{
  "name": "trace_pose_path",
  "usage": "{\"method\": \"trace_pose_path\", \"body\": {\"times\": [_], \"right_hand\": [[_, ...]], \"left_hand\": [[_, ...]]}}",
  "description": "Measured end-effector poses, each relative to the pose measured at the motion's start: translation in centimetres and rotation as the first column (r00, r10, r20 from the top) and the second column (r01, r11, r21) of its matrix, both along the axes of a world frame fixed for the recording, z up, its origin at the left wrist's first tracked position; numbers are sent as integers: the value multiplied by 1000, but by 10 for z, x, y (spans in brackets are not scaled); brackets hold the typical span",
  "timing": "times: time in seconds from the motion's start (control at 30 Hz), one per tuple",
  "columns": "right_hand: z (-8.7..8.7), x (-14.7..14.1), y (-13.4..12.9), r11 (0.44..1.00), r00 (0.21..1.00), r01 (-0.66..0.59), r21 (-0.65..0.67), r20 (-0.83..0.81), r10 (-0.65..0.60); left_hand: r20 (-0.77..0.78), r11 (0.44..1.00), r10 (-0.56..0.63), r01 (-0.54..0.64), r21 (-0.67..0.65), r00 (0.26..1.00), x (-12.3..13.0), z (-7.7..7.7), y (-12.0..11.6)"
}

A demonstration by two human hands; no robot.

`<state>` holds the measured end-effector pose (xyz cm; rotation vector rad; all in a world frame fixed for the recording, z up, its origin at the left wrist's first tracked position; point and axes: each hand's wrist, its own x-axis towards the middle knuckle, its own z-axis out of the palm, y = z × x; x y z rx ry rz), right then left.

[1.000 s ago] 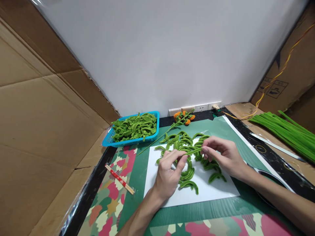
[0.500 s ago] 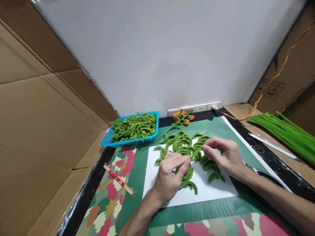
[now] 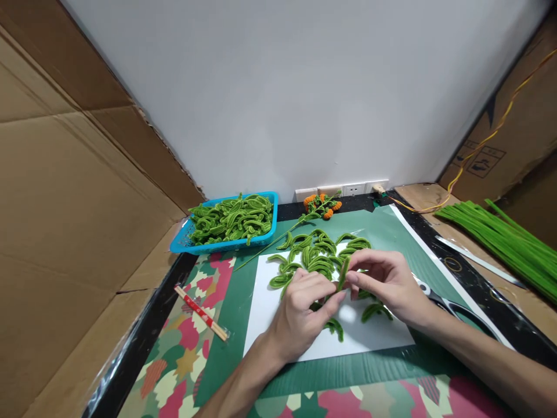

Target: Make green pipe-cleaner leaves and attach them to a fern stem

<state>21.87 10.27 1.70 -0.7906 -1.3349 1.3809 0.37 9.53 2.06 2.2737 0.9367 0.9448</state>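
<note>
A short green fuzzy stem piece [image 3: 343, 273] stands nearly upright between my two hands. My left hand [image 3: 304, 310] pinches its lower end between thumb and fingers. On the right, my right hand [image 3: 385, 281] has thumb and fingertips closed on its upper part. Beneath and behind them, many curved green fuzzy pieces [image 3: 319, 264] lie on a white sheet [image 3: 261, 307], some hidden by my hands. A blue basket [image 3: 183, 242] at the back left holds a heap of similar green pieces [image 3: 235, 217].
An orange-flowered stem [image 3: 322, 206] lies behind the sheet. Wrapped chopsticks [image 3: 202, 313] rest at left. Scissors [image 3: 452, 310] lie partly under my right forearm. Long green stems [image 3: 500, 244] and a white strip [image 3: 476, 261] are at right. Cardboard walls stand on both sides.
The green piece has turned from slanted to nearly upright. My right hand has moved closer to my left hand. The whole view has shifted slightly.
</note>
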Motion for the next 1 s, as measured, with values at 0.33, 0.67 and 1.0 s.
{"method": "trace_pose_path", "body": {"times": [0.33,0.67,1.0], "right_hand": [[-1,0,-2,1000,999,-31,-5,8,31],[-4,-2,4,982,980,-171,-79,-121,161],[-10,-4,-1,970,980,-199,-137,-6,200]], "left_hand": [[-10,993,-24,25,115,1000,-1,-2,3],[127,997,67,-62,-44,990,-7,-2,3],[185,999,-19,9,54,983,-5,0,4]]}}
